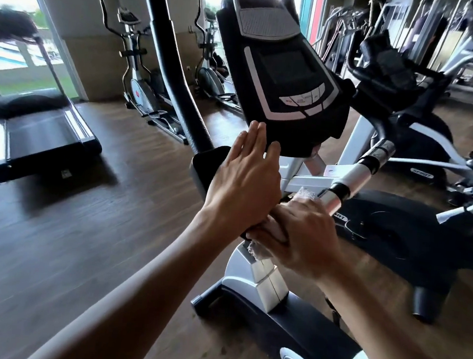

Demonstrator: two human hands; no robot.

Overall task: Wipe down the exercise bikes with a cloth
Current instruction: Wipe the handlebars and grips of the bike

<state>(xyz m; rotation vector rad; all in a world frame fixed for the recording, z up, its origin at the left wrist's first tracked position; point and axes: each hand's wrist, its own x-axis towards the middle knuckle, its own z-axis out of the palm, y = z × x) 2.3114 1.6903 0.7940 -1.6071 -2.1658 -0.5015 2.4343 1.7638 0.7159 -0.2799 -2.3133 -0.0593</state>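
While the left hand (pixel 243 185) steadies the console's (pixel 284 77) lower edge with straight fingers, the right hand (pixel 301 236) should keep its cloth (pixel 307 194) bunched, pressed firmly along the handlebar (pixel 355 175).

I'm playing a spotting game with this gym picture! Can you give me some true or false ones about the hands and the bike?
1. The left hand has straight fingers touching the bottom edge of the black console. True.
2. The right hand is holding a water bottle. False: it presses a crumpled whitish cloth against the bike's handlebar.
3. A treadmill stands on the left by the window. True.
4. The floor is green carpet. False: it is brown wood planks.
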